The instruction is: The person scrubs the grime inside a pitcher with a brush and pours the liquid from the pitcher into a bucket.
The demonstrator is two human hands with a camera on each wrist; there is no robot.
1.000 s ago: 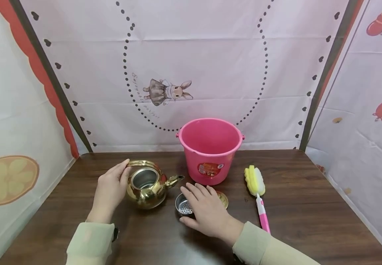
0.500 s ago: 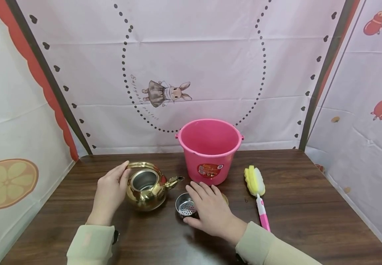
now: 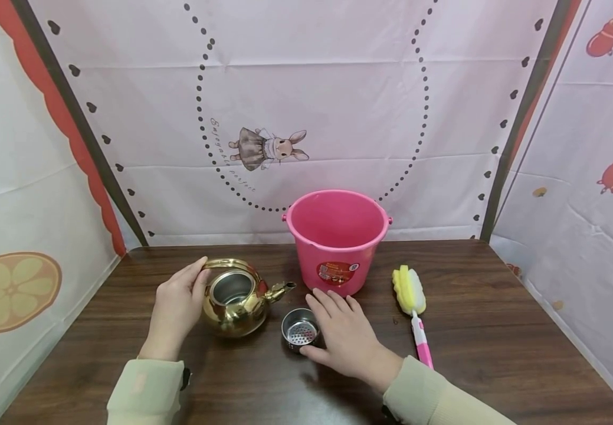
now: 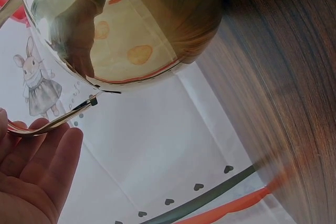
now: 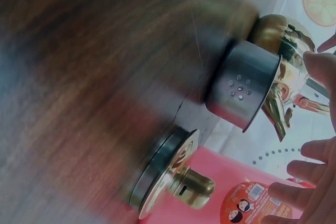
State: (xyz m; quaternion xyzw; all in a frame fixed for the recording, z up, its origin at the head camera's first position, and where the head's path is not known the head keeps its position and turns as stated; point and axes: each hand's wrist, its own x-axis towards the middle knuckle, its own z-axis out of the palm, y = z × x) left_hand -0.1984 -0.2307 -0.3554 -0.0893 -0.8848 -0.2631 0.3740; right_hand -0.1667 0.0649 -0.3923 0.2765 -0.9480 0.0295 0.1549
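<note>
Since the earlier frame, your right hand (image 3: 346, 339) has slid slightly rightward, baring more of the strainer (image 3: 301, 333) and covering the lid (image 5: 169, 174).

From the head view, your left hand (image 3: 179, 313) is curled round the handle (image 3: 229, 263) of the gold kettle (image 3: 237, 321), which stands on the table (image 3: 253, 383), left of the strainer. Its spout (image 3: 277, 290) points right and slightly away from you, giving its long axis. Expect stiff, slick metal, probably modest in weight; the handle is your surest hold. The strainer sits mouth up; take it round the outside.

Your left wrist view shows fingers (image 4: 65, 153) against the handle, clear of the body.

Your right wrist view shows the right hand's fingers spread, holding nothing; the lid lies apart, knob (image 5: 193, 187) up, near the pink bucket (image 5: 231, 167). Pinch that knob.
</note>
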